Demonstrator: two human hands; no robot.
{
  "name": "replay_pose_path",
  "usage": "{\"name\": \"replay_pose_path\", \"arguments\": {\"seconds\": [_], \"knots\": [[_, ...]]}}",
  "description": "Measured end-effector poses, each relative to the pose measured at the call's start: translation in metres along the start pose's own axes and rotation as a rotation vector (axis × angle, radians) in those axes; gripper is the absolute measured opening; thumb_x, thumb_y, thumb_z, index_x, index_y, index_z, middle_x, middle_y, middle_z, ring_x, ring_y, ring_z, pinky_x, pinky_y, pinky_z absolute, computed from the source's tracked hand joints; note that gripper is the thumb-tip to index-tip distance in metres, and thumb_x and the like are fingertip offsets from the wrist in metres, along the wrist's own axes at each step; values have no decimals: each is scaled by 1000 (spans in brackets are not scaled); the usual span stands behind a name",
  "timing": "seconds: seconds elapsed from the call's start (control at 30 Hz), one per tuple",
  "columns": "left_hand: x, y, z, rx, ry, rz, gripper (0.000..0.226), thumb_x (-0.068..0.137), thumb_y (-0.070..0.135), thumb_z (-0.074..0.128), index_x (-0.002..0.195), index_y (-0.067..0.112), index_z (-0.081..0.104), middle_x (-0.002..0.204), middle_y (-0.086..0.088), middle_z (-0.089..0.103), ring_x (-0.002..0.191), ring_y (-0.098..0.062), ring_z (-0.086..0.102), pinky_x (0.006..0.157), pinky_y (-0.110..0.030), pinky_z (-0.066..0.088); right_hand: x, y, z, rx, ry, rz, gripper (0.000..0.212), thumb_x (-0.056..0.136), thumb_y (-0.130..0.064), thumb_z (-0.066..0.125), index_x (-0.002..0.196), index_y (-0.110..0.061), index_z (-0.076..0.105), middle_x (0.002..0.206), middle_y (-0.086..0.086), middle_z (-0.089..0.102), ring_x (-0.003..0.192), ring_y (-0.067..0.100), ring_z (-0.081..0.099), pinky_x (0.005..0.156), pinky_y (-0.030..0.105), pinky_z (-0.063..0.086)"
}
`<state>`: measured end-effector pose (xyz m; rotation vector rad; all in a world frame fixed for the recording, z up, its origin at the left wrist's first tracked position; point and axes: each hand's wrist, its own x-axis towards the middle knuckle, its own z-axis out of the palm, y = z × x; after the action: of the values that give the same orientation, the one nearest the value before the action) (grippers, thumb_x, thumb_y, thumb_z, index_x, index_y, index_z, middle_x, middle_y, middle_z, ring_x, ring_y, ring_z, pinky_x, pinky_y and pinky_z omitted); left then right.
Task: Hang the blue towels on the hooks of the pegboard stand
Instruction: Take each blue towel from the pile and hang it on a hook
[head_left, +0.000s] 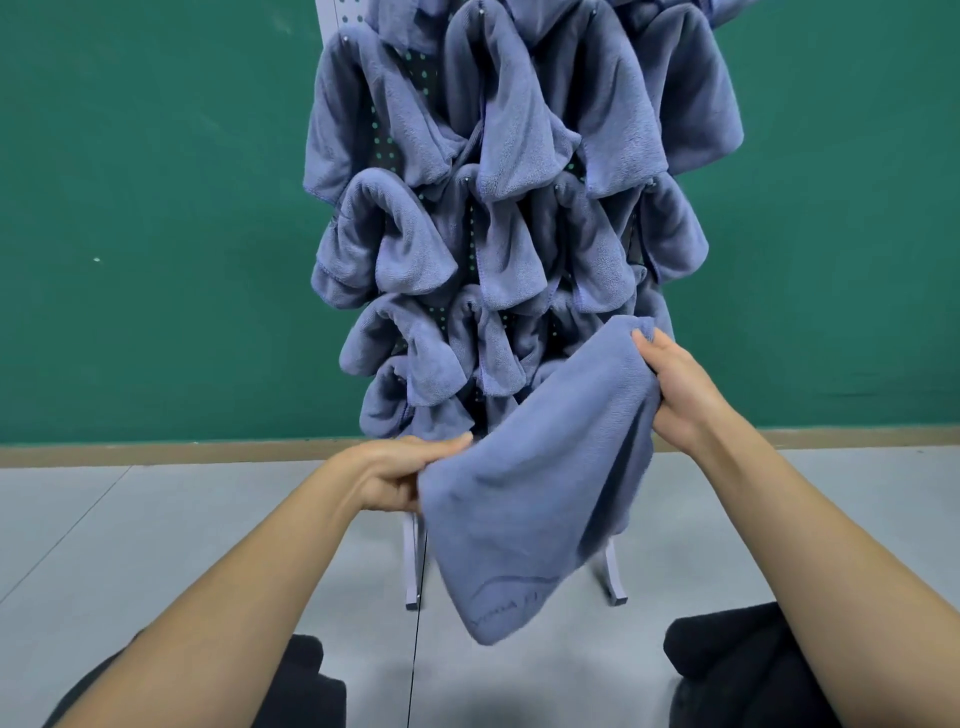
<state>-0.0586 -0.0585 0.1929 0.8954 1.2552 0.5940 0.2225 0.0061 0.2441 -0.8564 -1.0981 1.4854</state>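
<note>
A loose blue towel hangs stretched between my two hands in front of the lower part of the pegboard stand. My left hand grips its lower left edge. My right hand grips its upper right corner, raised close to the board's lower right side. Several blue towels hang bunched on hooks and cover nearly the whole pegboard; only small patches of perforated board show between them. The hooks near my right hand are hidden by cloth.
The stand's grey legs rest on a grey floor. A green wall with a brown baseboard is right behind it. My dark-clothed knees show at the bottom edge.
</note>
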Motion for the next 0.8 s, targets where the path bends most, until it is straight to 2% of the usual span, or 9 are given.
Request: {"name": "replay_pose_path", "arguments": {"seconds": [0.07, 0.2, 0.3, 0.37, 0.43, 0.57, 0.67, 0.73, 0.8], "knots": [[-2, 4, 2, -195, 17, 101, 34, 80, 39, 66, 104, 15, 62, 96, -4, 65, 86, -16, 63, 74, -31, 54, 1, 0, -1, 6, 30, 19, 20, 100, -27, 48, 109, -14, 62, 99, 4, 72, 89, 14, 70, 71, 25, 56], [-8, 19, -9, -476, -54, 456, 48, 60, 29, 89, 92, 15, 57, 90, -6, 51, 82, -16, 51, 77, -28, 43, 2, -6, -2, 92, 67, 34, 21, 96, -27, 55, 102, -8, 64, 89, 6, 72, 81, 16, 70, 67, 25, 57], [-19, 24, -10, -542, -119, 393, 34, 73, 39, 76, 95, 15, 66, 89, -2, 61, 84, -17, 57, 81, -30, 43, 0, -3, -3, -14, 33, 99, 17, 94, -26, 59, 94, -11, 68, 87, 4, 74, 79, 14, 70, 66, 25, 56], [-20, 19, -3, -438, -14, 300, 29, 84, 38, 65, 99, 14, 68, 88, -2, 69, 81, -15, 65, 73, -28, 52, -2, 3, -1, -94, 28, 171, 24, 92, -27, 62, 105, -8, 69, 99, 8, 74, 89, 19, 70, 76, 30, 55], [-18, 18, 2, -426, 141, 323, 32, 87, 28, 65, 113, 11, 67, 98, -2, 72, 88, -15, 68, 74, -27, 54, -2, 4, 1, -109, 43, 184, 28, 92, -30, 63, 109, -9, 68, 102, 9, 74, 91, 20, 71, 75, 32, 54], [-22, 25, 0, -507, 315, 479, 38, 90, 23, 63, 127, 22, 57, 112, 5, 68, 95, -12, 64, 74, -30, 52, 0, 6, -5, -90, 40, 247, 25, 95, -38, 56, 97, -16, 67, 80, -1, 74, 67, 11, 70, 60, 25, 54], [-28, 26, -9, -427, 375, 495, 33, 92, 22, 60, 122, 33, 53, 107, 13, 65, 90, -11, 64, 69, -34, 50, -2, 13, -6, -112, -70, 412, 18, 78, -31, 68, 78, -17, 58, 54, -5, 48, 44, 5, 45, 42, 14, 39], [-33, 28, -13, -384, 371, 474, 33, 91, 23, 61, 120, 38, 55, 103, 16, 66, 82, -10, 66, 65, -33, 51, 3, 13, -8, 39, -63, 338, 16, 74, -26, 69, 76, -17, 55, 55, -6, 45, 51, 5, 44, 49, 14, 43], [-35, 30, -17, -376, 360, 468, 32, 91, 24, 61, 120, 38, 56, 103, 15, 68, 78, -8, 67, 63, -31, 52, 4, 13, -7, 42, -125, 284, 20, 77, -34, 69, 89, -20, 62, 70, -3, 53, 66, 10, 50, 65, 22, 46]]}}
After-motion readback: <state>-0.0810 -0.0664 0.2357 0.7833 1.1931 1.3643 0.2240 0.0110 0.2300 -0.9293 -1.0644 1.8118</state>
